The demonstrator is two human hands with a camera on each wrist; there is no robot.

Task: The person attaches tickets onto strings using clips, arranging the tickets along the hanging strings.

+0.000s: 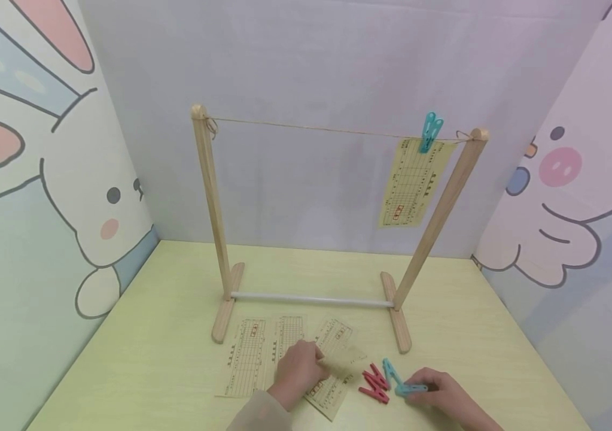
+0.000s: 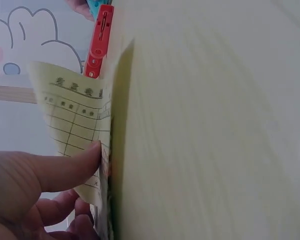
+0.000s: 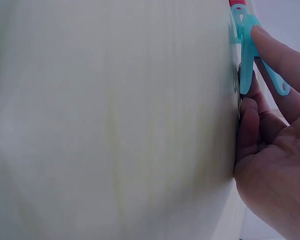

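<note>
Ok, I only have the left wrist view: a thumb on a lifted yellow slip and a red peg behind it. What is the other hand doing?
Observer: The right hand has its fingers on a blue clothespin lying on the table, beside two red clothespins.
Operator: Is anything hung on the rack yet?
Observer: Yes, one yellow slip hangs from the string near the right post, held by a blue clip.
Operator: How many slips are left on the table?
Observer: Three lie in a row in front of the rack; the left hand is lifting the rightmost slip.
</note>
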